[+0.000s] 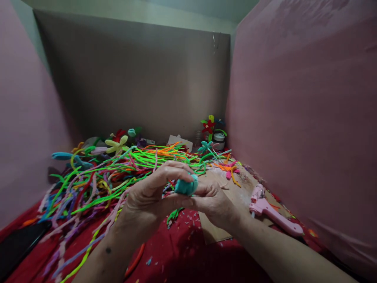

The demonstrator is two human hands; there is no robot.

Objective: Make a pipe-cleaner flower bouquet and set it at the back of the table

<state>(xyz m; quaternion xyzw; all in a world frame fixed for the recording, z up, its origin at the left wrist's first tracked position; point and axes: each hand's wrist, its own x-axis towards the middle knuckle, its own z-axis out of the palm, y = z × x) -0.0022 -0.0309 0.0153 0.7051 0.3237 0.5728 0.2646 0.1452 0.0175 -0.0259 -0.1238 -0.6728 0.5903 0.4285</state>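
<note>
A small turquoise bundle of fuzzy pipe cleaner point(186, 186) sits between my two hands, above the middle of the work surface. My left hand point(157, 188) curves around it, with the fingers over the top and the thumb below. From the other side my right hand point(215, 200) pinches its right edge between thumb and fingers. The bundle looks rolled or folded; its underside is hidden by my thumbs. Just below the hands lies a short green pipe cleaner piece point(174, 216) on the red cloth point(176, 251).
A large pile of coloured pipe cleaners point(97, 184) spreads at the left. On the right, a pink glue gun point(273, 216) lies by a cardboard sheet point(212, 228). Pipe cleaner flowers point(208, 127) stand at the back near a jar point(218, 140). A black flat object point(20, 243) lies front left.
</note>
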